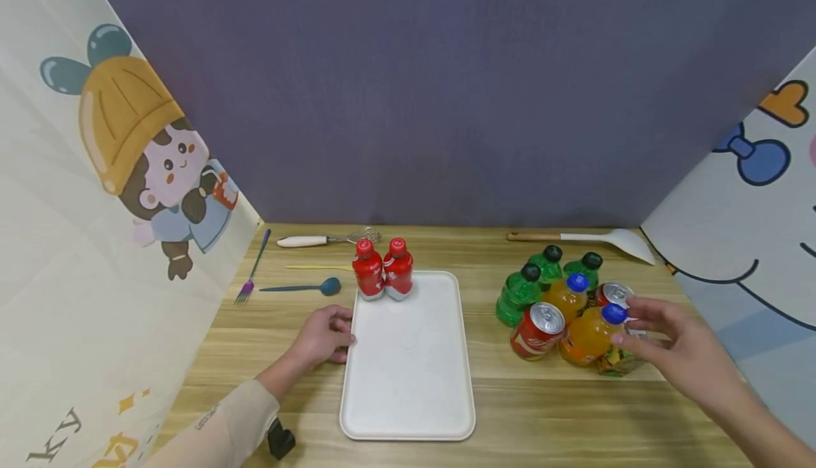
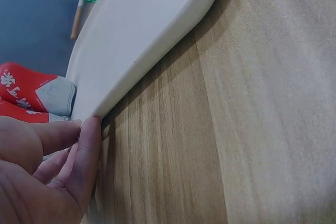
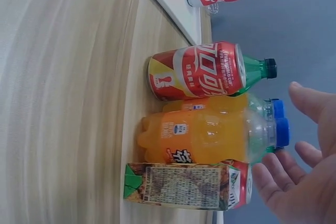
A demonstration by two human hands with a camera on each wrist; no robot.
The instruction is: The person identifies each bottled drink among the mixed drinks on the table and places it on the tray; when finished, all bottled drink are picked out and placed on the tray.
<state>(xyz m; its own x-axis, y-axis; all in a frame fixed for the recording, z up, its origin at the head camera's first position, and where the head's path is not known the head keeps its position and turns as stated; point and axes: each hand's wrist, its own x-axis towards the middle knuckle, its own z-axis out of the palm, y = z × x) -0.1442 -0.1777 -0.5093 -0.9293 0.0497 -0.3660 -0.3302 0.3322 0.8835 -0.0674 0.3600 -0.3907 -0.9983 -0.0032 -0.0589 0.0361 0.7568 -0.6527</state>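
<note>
Left hand [image 1: 324, 337] pinches tray [image 1: 408, 376] at left rim; two red bottles [image 1: 398, 271] upright on far-left corner. Right hand [image 1: 681, 346] spread, just beside nearer orange bottle [image 1: 585, 337], right of tray, between can [image 1: 535, 333] and carton [image 3: 181, 186].

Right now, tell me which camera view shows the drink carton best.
The right wrist view: the carton is unobstructed there, its printed side facing the camera. The head view shows only parts of it, with the right hand's thumb across it. The left wrist view doesn't show it.
</note>
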